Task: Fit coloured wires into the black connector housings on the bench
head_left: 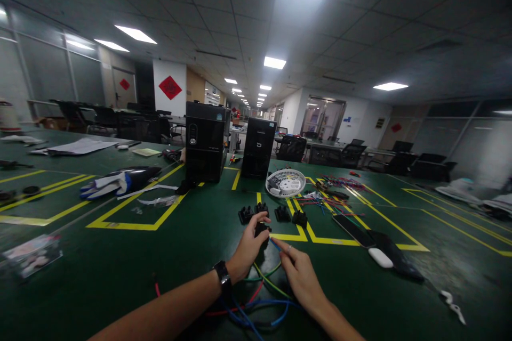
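Observation:
My left hand (248, 248), with a dark band at its wrist, is closed around a small black plastic block (263, 228). My right hand (299, 272) pinches a blue wire (274, 244) close to its end, at the near side of that block. Whether the wire tip is inside the block cannot be made out. Below and between the hands lie loose blue, red and green-yellow wires (276, 286) on the green table. Just beyond my left hand stand several similar black blocks (282, 214).
Farther back are two black computer towers (205, 144) and a white perforated basket (286, 194) holding small parts. To the right lie a wire bundle (340, 186), a phone (352, 230) and a white case (380, 258). Gloves (108, 185) and a plastic bag (34, 256) are left.

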`<action>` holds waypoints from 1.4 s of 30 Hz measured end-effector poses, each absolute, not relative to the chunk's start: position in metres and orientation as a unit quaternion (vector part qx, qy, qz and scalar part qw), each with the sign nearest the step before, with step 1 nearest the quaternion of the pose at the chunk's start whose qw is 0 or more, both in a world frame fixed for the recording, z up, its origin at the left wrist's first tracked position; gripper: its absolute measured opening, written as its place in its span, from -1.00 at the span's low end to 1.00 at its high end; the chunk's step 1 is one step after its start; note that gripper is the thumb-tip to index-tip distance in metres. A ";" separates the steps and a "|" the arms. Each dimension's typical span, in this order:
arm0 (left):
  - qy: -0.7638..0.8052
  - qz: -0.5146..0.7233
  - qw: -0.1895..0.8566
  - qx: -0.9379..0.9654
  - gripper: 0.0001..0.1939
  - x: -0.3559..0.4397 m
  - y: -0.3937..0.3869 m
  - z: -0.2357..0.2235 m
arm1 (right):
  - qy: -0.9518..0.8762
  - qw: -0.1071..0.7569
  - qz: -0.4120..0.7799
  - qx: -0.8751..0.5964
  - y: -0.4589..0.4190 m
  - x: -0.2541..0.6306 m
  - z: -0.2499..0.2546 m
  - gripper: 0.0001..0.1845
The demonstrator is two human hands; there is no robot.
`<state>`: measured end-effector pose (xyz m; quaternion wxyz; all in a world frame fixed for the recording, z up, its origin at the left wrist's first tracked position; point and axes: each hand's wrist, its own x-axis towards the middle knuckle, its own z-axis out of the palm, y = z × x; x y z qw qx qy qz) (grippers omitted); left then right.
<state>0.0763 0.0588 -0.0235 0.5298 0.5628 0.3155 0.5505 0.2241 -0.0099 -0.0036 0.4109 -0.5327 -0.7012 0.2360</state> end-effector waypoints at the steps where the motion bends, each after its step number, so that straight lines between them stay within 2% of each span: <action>1: 0.317 0.561 0.513 0.567 -0.54 0.077 0.060 -0.024 | -0.709 0.409 0.234 -0.524 -0.011 0.223 -0.003 -0.54; 7: 0.333 0.575 0.446 0.600 -0.61 0.076 0.064 -0.026 | -0.747 0.371 0.211 -0.509 -0.017 0.217 -0.001 -0.54; 15: 0.342 0.585 0.414 0.609 -0.59 0.073 0.060 -0.021 | -0.774 0.362 0.201 -0.478 -0.022 0.213 0.004 -0.52; 21: 0.353 0.607 0.444 0.557 -0.44 0.075 0.062 -0.020 | -0.767 0.388 0.176 -0.480 -0.022 0.217 0.005 -0.53; 26: 0.310 0.540 0.521 0.583 -0.54 0.071 0.058 -0.017 | -0.779 0.382 0.150 -0.474 -0.021 0.220 0.002 -0.51; 34: 0.314 0.538 0.429 0.654 -0.58 0.066 0.060 -0.016 | -0.806 0.326 0.140 -0.474 -0.026 0.225 0.026 -0.51; 37: 0.309 0.537 0.439 0.651 -0.61 0.066 0.061 -0.017 | -0.801 0.337 0.159 -0.468 -0.027 0.223 0.024 -0.49; 42: 0.260 0.545 0.516 0.608 -0.66 0.067 0.061 -0.011 | -0.766 0.380 0.205 -0.476 -0.025 0.217 0.007 -0.54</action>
